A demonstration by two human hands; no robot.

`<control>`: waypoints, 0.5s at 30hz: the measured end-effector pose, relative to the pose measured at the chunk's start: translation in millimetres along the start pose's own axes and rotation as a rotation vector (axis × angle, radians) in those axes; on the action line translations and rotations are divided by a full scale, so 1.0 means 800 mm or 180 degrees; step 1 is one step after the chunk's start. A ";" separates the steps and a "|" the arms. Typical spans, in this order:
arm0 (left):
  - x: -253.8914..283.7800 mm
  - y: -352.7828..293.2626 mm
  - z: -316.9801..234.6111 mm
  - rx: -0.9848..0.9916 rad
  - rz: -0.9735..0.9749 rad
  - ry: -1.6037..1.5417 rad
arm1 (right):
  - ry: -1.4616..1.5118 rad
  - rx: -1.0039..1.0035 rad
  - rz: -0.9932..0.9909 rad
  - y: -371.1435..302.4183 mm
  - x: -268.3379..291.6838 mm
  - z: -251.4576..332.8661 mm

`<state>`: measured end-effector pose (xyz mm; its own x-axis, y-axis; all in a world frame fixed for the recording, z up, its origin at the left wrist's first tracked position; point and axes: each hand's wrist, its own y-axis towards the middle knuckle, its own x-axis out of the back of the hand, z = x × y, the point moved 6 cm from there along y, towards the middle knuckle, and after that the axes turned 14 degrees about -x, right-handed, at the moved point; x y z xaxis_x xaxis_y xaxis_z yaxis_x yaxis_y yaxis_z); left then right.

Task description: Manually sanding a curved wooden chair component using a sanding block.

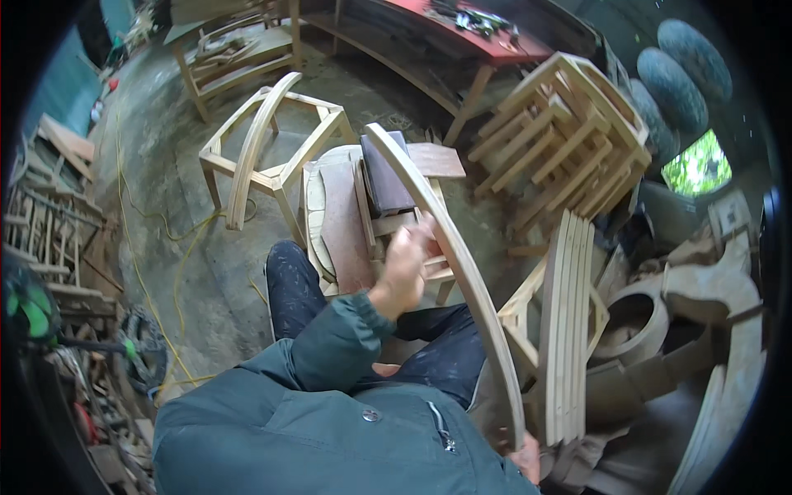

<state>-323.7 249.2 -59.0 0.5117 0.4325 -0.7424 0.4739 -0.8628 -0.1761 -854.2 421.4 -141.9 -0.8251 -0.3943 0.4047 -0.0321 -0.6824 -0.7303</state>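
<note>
A long curved wooden slat [462, 260] slants in front of me, its upper end over the low work stand and its lower end by my right side. My right hand [526, 459] is closed on that lower end, partly hidden by the slat and my jacket. Close beside the slat's middle is my left hand [402, 266], raised, its fingers smeared by motion. Whether it touches the slat I cannot tell. Between my knees and beyond stands the work stand, with a brown board [342, 223] and a dark block [388, 177] on it.
At left, another curved slat [262, 153] lies across a wooden stool frame [318, 157]. Several curved slats [565, 330] lean together at my right, below stacked frames [569, 136]. A red-topped table [487, 37] stands behind. A yellow cord [142, 285] runs over the floor.
</note>
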 end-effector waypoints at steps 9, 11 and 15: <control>-0.004 0.029 -0.073 -0.0308 -0.0082 -0.0109 | -0.2348 0.2477 -0.4686 -0.072 0.097 0.067; 0.007 0.025 -0.071 -0.0383 -0.0112 -0.0223 | -0.1898 0.2651 -0.4601 -0.078 0.106 0.116; 0.031 0.026 -0.064 -0.0479 -0.0251 -0.0426 | -0.2061 0.2611 -0.3980 -0.053 0.114 0.165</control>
<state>-264.1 255.6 -48.1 0.3737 0.4498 -0.8112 0.6155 -0.7745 -0.1458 -853.8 332.7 -1.5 -0.1485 0.5922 0.7920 0.0048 -0.8005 0.5994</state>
